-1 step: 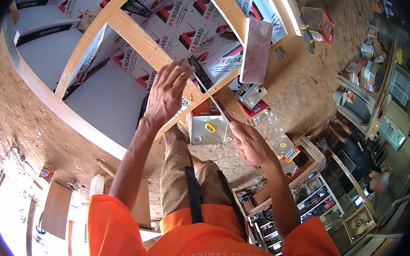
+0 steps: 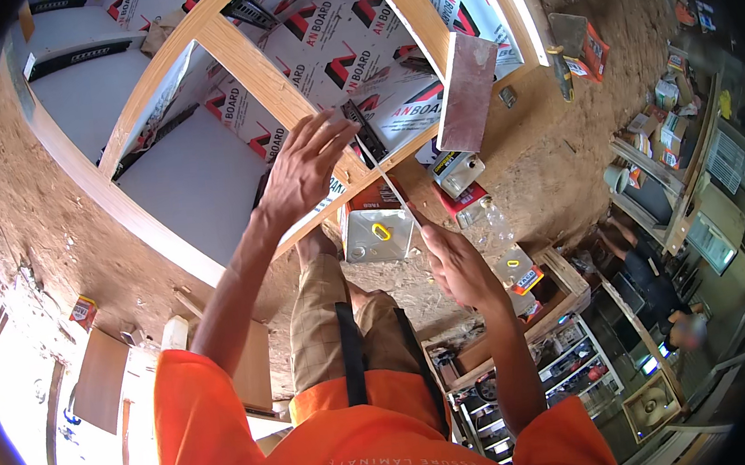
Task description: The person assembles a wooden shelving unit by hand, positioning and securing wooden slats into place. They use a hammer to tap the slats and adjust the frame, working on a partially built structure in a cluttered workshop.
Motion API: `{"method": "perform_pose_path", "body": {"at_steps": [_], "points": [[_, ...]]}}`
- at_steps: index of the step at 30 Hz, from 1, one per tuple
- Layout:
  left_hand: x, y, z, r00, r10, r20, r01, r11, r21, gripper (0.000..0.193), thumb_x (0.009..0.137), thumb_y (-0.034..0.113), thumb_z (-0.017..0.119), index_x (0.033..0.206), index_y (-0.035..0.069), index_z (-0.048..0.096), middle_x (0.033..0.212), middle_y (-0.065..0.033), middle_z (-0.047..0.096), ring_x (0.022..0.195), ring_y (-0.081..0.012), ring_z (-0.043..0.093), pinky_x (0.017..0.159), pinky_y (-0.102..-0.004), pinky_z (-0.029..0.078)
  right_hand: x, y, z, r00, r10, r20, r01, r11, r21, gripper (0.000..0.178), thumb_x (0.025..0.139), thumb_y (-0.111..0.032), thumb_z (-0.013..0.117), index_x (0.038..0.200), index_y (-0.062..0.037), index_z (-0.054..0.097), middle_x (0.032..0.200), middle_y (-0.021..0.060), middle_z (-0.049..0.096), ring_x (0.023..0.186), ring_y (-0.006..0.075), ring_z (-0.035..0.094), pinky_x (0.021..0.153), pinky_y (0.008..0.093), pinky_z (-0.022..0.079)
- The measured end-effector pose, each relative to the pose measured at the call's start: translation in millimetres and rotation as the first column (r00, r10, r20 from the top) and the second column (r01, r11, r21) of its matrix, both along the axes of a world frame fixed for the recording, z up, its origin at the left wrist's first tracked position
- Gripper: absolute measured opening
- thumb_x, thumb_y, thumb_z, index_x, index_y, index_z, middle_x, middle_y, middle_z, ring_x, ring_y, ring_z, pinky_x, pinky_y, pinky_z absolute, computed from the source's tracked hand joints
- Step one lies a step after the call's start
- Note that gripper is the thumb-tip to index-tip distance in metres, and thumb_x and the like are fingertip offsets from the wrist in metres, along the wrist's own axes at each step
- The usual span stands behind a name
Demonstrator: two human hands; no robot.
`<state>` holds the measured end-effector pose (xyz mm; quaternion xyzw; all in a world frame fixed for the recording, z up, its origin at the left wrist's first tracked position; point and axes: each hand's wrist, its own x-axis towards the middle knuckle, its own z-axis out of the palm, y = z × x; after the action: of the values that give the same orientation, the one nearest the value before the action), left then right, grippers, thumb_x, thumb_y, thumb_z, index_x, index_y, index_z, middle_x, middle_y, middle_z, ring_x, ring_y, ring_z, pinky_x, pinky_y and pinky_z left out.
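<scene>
My left hand point(image 2: 306, 166) lies over the wooden crossbar point(image 2: 256, 70) of a large frame, palm down and fingers stretched. My right hand point(image 2: 459, 265), below the frame's front rail, is closed around the near end of a long, thin, pale tool point(image 2: 393, 188). The tool slants up and left across the front rail point(image 2: 422, 140), near where the crossbar meets it. Seen edge-on, its exact kind is unclear, and my fingers hide its grip. Printed white panels point(image 2: 333, 37) line the frame's inside.
A reddish-brown board point(image 2: 466, 91) leans across the frame's right part. Beside it is a yellow-and-black handle point(image 2: 562, 74). Metal cans point(image 2: 379, 236) and a clear bottle point(image 2: 497, 221) stand on the dirt floor near my legs. Another person point(image 2: 652, 283) is at the far right.
My left hand has shifted slightly to the right along the crossbar. My right hand and the thin tool have moved only slightly.
</scene>
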<state>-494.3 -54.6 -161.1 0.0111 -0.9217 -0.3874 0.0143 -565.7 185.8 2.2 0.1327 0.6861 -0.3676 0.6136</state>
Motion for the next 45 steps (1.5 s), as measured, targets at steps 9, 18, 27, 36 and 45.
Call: {"method": "perform_pose_path", "body": {"at_steps": [9, 18, 27, 36, 45], "points": [[-23.9, -9.0, -44.8, 0.929, -0.37, -0.02, 0.37, 0.923, 0.107, 0.034, 0.076, 0.005, 0.071, 0.11, 0.004, 0.074, 0.11, -0.0081, 0.073, 0.108, -0.0284, 0.066, 0.099, -0.0387, 0.054, 13.5, 18.2, -4.9, 0.993, 0.096, 0.067, -0.099, 0.995, 0.033, 0.056, 0.113, -0.042, 0.04, 0.163, -0.0163, 0.036, 0.068, -0.0046, 0.04, 0.051, 0.0062, 0.035, 0.047, 0.0272, 0.035], [-31.1, -9.1, -59.3, 0.854, -0.521, 0.013, 0.518, 0.851, 0.092, 0.048, 0.064, 0.0, 0.084, 0.111, 0.002, 0.073, 0.117, -0.01, 0.07, 0.114, -0.0278, 0.065, 0.102, -0.0393, 0.055, 16.4, 11.3, -60.0, 0.911, 0.381, -0.157, -0.374, 0.925, 0.073, 0.06, 0.102, -0.051, 0.062, 0.133, -0.0009, 0.053, 0.075, 0.0057, 0.058, 0.052, 0.0115, 0.058, 0.047, 0.0294, 0.049], [-28.7, -10.6, -63.1, 0.862, -0.5, -0.086, 0.507, 0.853, 0.123, 0.052, 0.062, -0.002, 0.084, 0.112, -0.001, 0.07, 0.123, -0.0132, 0.068, 0.131, -0.0312, 0.057, 0.111, -0.0391, 0.052, 10.1, -7.2, -111.6, 0.894, 0.407, -0.19, -0.401, 0.914, 0.07, 0.056, 0.103, -0.035, 0.06, 0.148, -0.0066, 0.043, 0.077, 0.0179, 0.065, 0.066, 0.0305, 0.068, 0.062, 0.043, 0.053], [-28.2, -10.6, -63.6, 0.868, -0.492, -0.065, 0.493, 0.842, 0.218, 0.047, 0.065, -0.005, 0.078, 0.11, -0.001, 0.069, 0.117, -0.0123, 0.069, 0.116, -0.0316, 0.062, 0.101, -0.04, 0.055, 18.4, -17.9, -98.6, 0.776, 0.545, -0.318, -0.517, 0.838, 0.176, 0.054, 0.112, -0.03, 0.039, 0.164, -0.0202, 0.026, 0.074, 0.0267, 0.064, 0.067, 0.0418, 0.067, 0.065, 0.0521, 0.049], [-32.2, -8.5, -65.8, 0.837, -0.545, -0.045, 0.544, 0.823, 0.161, 0.043, 0.064, 0.001, 0.081, 0.104, 0.001, 0.067, 0.114, -0.0091, 0.07, 0.11, -0.0305, 0.064, 0.095, -0.0401, 0.056, 12.9, -27.8, -88.2, 0.847, 0.474, -0.242, -0.454, 0.881, 0.137, 0.062, 0.112, -0.054, 0.022, 0.164, -0.0193, 0.03, 0.113, 0.0337, 0.067, 0.09, 0.0401, 0.069, 0.083, 0.049, 0.051]]}}
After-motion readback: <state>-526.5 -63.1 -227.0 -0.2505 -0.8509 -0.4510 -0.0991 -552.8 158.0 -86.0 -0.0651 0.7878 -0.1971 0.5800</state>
